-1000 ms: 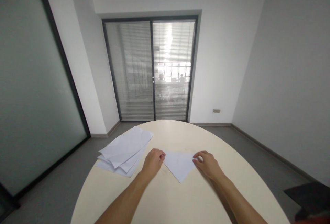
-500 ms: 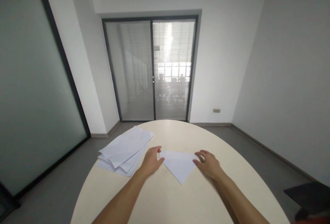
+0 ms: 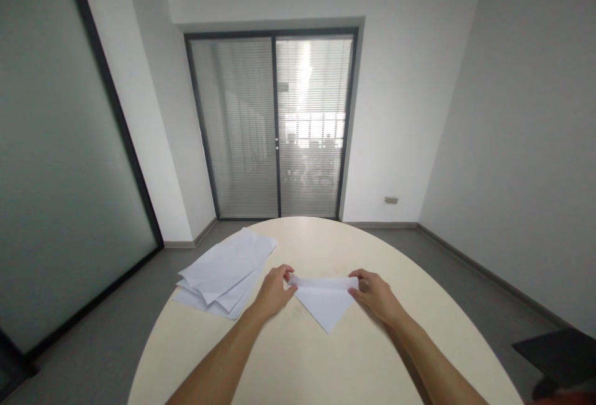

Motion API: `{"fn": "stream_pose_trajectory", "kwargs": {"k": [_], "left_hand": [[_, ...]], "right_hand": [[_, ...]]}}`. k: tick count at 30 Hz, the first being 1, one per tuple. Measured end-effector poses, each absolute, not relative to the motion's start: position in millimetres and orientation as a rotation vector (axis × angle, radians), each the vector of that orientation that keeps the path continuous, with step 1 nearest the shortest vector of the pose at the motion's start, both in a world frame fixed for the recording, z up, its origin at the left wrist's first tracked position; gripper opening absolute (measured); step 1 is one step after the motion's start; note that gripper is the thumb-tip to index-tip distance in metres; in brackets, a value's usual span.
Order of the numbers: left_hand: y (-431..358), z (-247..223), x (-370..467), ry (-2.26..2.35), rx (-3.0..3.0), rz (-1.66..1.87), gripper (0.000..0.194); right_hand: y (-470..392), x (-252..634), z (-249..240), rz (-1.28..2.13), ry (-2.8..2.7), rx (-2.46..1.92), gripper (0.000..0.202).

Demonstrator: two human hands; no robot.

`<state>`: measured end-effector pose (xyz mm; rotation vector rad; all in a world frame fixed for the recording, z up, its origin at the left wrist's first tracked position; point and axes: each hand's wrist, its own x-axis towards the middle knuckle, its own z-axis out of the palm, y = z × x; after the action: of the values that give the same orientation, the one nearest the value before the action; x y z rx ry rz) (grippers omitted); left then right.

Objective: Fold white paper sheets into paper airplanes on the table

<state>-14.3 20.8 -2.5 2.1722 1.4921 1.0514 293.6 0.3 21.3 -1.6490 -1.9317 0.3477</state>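
Both hands pinching the folded paper [image 3: 323, 302] mid-surface [image 3: 326, 361]: left hand [image 3: 274, 290] & right hand [image 3: 376, 296] closing on its top corners, lifting that edge. Paper stack [image 3: 223, 274] lying left of it. Risk: uneven pull, so crooked crease.

Both forearms bare, reaching forward and converging slightly toward the middle. Left hand [image 3: 274, 291] palm down, knuckles up, fingers curled inward with thumb and fingertips pinched together at the far right side of the hand. Right hand [image 3: 375, 294] mirrored opposite, palm down, wrist angled inward, thumb and forefinger pinched at its far left side, remaining fingers loosely bent. Hands level with each other, well apart, wrists low.
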Motion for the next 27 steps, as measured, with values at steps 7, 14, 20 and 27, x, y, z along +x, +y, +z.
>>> {"fn": "stream_pose_trajectory", "kwargs": {"k": [7, 14, 20, 27], "left_hand": [[8, 17, -15, 1.502, 2.312, 0.852, 0.010], [2, 29, -19, 1.520, 2.435, 0.625, 0.019], [-1, 31, -24, 1.362, 2.533, 0.642, 0.015], [-2, 34, -26, 1.211, 2.584, 0.657, 0.015]], "right_hand": [[-6, 292, 32, 0.523, -2.077, -1.412, 0.022], [-8, 295, 42, 0.527, -2.222, -1.411, 0.029], [-7, 294, 38, 0.399, -2.211, -1.466, 0.034], [-6, 295, 32, 0.374, -2.199, -1.448, 0.034]]}}
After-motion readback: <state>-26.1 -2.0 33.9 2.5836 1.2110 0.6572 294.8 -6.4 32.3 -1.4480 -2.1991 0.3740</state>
